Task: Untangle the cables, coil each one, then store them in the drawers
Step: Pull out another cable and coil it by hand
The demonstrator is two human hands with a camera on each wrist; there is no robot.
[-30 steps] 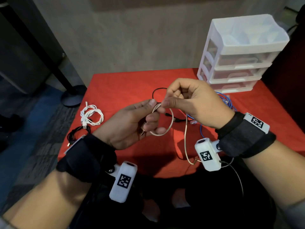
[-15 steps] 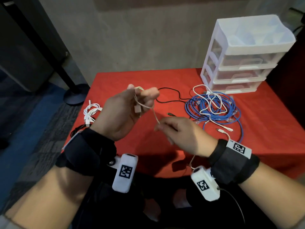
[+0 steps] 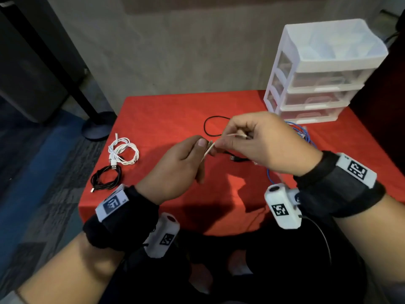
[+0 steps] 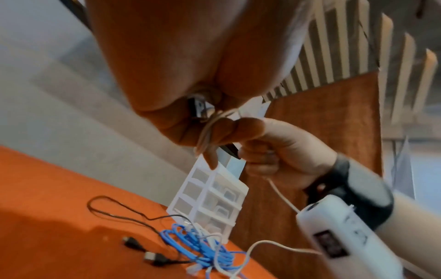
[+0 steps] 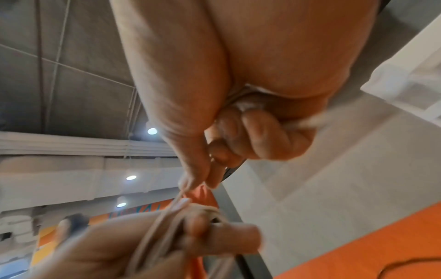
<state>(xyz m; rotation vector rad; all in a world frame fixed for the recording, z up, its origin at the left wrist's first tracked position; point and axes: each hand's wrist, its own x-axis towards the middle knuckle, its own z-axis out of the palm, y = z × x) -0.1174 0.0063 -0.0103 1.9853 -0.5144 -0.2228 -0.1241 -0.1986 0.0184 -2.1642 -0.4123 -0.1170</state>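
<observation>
Here, the red cloth-covered table fills the middle of the head view, and the white plastic three-drawer unit stands at the upper right of the frame, all its drawers closed. Just below it, partly hidden by the right wrist, lies the tangle of blue cable with a white lead and a loose black USB cable running through it; the left wrist view shows this heap in the lower middle of the frame. At the left edge of the table sit two finished coils, the white coiled cable and, just below it, the black coiled cable.

In the centre, the left hand has its fingers curled around a small bundle of loops of the thin beige cable. The right hand pinches the same beige cable between thumb and forefinger, close to the plug end, and draws it taut toward the left.

The coil seems nearly wound, so the risk is probably in the finish: if the right pinch slips or the tail is pulled too hard, the loops may spring open in the left fingers. A slack length trails down past the right wrist camera and could snag there.
</observation>
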